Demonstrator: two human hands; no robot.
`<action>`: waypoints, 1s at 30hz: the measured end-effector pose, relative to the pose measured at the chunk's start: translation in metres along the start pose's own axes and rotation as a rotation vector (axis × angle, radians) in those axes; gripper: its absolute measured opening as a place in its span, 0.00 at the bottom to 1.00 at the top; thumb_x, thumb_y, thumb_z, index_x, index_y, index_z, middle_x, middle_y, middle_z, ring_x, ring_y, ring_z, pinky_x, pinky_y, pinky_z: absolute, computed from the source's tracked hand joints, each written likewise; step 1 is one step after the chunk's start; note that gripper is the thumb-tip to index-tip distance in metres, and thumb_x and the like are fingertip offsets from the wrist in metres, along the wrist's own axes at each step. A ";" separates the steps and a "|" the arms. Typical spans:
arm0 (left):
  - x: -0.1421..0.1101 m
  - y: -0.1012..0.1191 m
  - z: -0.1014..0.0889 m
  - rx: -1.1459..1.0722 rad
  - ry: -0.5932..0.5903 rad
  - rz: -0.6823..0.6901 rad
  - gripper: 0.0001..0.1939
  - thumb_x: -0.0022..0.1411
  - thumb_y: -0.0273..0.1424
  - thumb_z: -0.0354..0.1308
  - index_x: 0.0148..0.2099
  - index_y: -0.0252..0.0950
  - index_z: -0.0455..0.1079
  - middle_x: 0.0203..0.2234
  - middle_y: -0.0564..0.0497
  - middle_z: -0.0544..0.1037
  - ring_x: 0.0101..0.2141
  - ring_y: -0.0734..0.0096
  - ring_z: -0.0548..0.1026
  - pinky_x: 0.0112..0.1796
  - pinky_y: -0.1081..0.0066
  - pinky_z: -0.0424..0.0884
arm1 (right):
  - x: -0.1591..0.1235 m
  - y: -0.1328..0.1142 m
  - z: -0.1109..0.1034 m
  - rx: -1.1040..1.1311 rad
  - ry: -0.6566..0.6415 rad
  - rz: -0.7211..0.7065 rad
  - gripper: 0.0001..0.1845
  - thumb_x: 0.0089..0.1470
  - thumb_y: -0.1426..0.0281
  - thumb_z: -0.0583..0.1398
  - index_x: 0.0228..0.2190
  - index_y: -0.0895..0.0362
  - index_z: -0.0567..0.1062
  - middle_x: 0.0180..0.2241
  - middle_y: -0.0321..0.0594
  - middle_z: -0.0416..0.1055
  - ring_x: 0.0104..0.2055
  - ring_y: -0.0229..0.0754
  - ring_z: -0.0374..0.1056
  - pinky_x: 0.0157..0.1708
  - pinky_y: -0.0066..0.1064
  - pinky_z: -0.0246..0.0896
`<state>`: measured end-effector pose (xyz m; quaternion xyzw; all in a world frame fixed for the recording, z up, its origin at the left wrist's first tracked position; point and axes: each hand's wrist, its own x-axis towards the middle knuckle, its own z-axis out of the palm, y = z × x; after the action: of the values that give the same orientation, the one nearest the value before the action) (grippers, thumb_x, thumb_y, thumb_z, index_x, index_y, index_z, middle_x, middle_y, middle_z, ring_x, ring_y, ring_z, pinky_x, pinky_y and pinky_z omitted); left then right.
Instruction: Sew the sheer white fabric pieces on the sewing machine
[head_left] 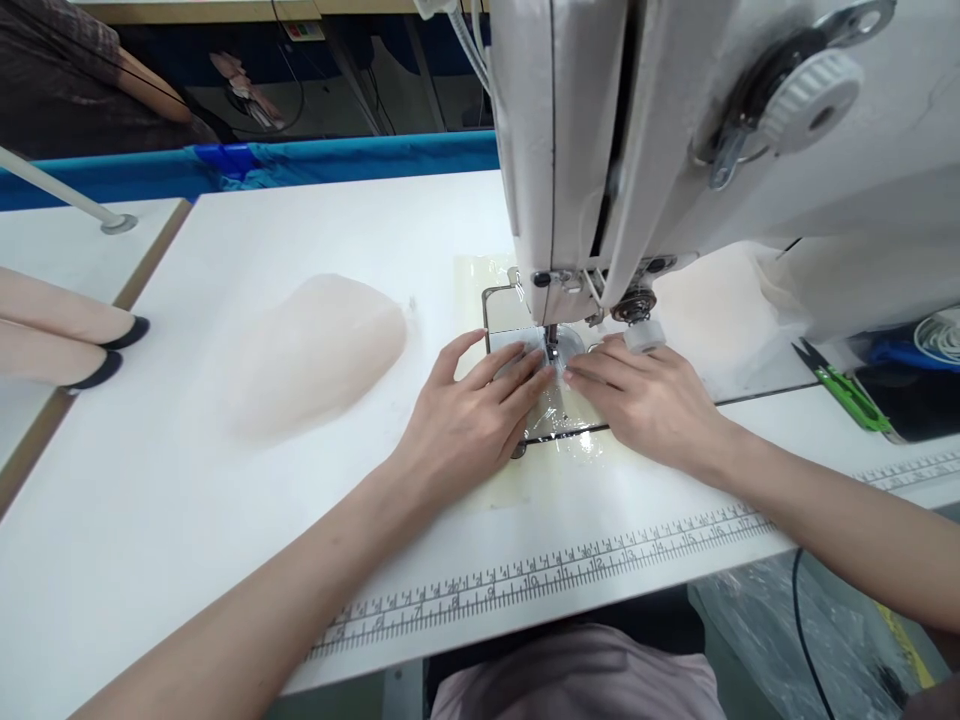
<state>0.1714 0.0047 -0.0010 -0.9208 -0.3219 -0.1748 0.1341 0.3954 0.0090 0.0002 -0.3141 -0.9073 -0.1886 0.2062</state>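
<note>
My left hand (480,410) lies with fingers spread on the sewing machine's metal plate (540,425), left of the needle and presser foot (552,342). My right hand (649,400) rests on the other side, fingers stretched out flat and tips pointing at the foot. Between them the fingertips nearly meet just in front of the foot. A pale, thin piece (506,341) shows by the left fingertips; whether it is fabric I cannot tell. The sewing machine (577,150) head stands above both hands. A sheer beige fabric piece (322,350) lies flat to the left.
Green thread snips (847,390) lie at the right beside a dark flat object (911,400). More pale fabric (720,310) is behind my right hand. A printed ruler (525,583) runs along the front edge. Two beige tubular pieces with black ends (60,340) lie left. Another person's arm (154,85) shows beyond.
</note>
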 end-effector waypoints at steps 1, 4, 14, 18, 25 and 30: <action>0.000 0.000 0.000 0.005 0.006 -0.004 0.19 0.67 0.24 0.48 0.57 0.31 0.67 0.52 0.44 0.76 0.53 0.56 0.73 0.55 0.49 0.61 | 0.000 0.000 0.000 0.017 0.014 0.005 0.17 0.55 0.84 0.52 0.36 0.60 0.78 0.40 0.37 0.79 0.39 0.42 0.71 0.38 0.35 0.61; -0.001 0.002 -0.002 0.023 0.008 -0.017 0.18 0.66 0.24 0.48 0.56 0.30 0.68 0.51 0.45 0.76 0.52 0.55 0.74 0.54 0.49 0.61 | -0.001 0.000 0.001 0.068 0.038 0.022 0.18 0.54 0.85 0.52 0.35 0.59 0.79 0.39 0.35 0.79 0.38 0.41 0.71 0.39 0.34 0.61; 0.001 0.004 -0.003 0.032 0.022 -0.034 0.17 0.65 0.25 0.50 0.54 0.31 0.71 0.50 0.46 0.77 0.51 0.55 0.75 0.55 0.49 0.61 | 0.000 0.001 -0.001 0.059 0.023 -0.010 0.20 0.53 0.86 0.51 0.33 0.58 0.79 0.39 0.34 0.79 0.38 0.40 0.71 0.44 0.33 0.61; 0.001 0.002 -0.002 0.020 0.029 -0.042 0.17 0.65 0.26 0.50 0.54 0.31 0.71 0.50 0.46 0.77 0.51 0.54 0.75 0.55 0.48 0.60 | 0.000 0.001 0.000 0.034 0.021 -0.016 0.19 0.56 0.84 0.51 0.33 0.57 0.79 0.40 0.34 0.79 0.40 0.40 0.70 0.44 0.33 0.60; 0.004 -0.001 0.002 -0.049 0.000 -0.107 0.19 0.66 0.28 0.48 0.57 0.35 0.69 0.52 0.45 0.75 0.53 0.53 0.73 0.58 0.44 0.57 | 0.000 0.004 0.003 0.018 -0.015 0.001 0.17 0.58 0.83 0.52 0.37 0.57 0.79 0.42 0.37 0.78 0.42 0.42 0.69 0.43 0.36 0.60; 0.005 -0.003 0.005 -0.098 -0.027 -0.159 0.21 0.66 0.29 0.48 0.60 0.38 0.66 0.54 0.46 0.73 0.56 0.52 0.71 0.59 0.42 0.55 | 0.003 0.005 0.004 0.000 -0.053 0.015 0.16 0.60 0.81 0.52 0.39 0.58 0.78 0.43 0.38 0.78 0.43 0.43 0.69 0.46 0.38 0.61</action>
<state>0.1739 0.0114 -0.0028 -0.9001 -0.3868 -0.1882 0.0701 0.3958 0.0162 -0.0010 -0.3260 -0.9101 -0.1785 0.1834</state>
